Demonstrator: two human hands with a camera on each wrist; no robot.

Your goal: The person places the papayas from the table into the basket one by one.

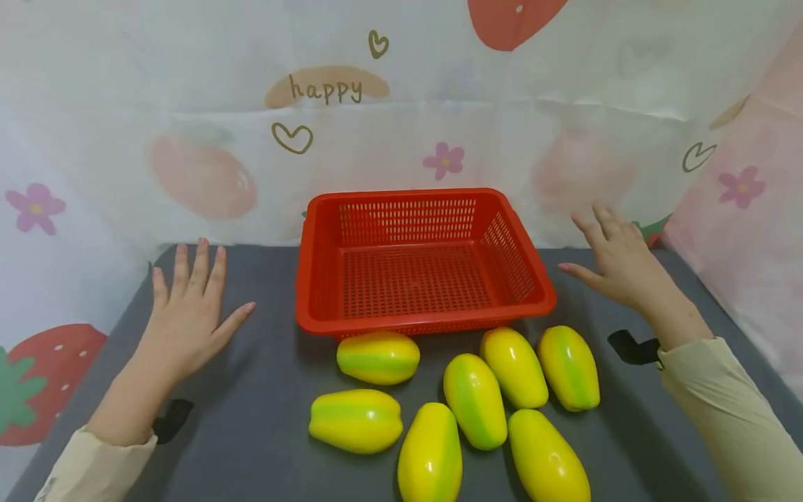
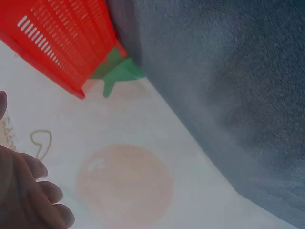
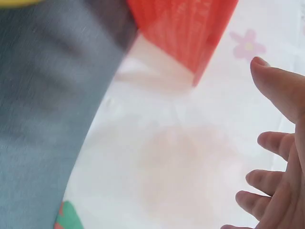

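Observation:
A red plastic basket (image 1: 426,323) with slotted walls stands at the back middle of the grey table, and nothing lies in it. Several yellow-green fruits, papaya-like or mango-like and glossy, lie in front, among them one fruit (image 1: 378,358) close to the basket's front wall and another (image 1: 568,367) at the right. My left hand (image 1: 188,317) is held over the table left of the basket, fingers straight and spread, holding nothing. On the other side, my right hand (image 1: 627,268) hovers beside the basket with its fingers extended, also holding nothing. Both wrist views show the hands apart from the basket.
The grey table (image 1: 251,432) ends at the back against a white cloth (image 1: 389,153) printed with fruit, hearts and flowers. A pink cloth panel (image 1: 753,244) hangs at the right. Dark straps (image 1: 632,347) show at the wrists, beside the light sleeves.

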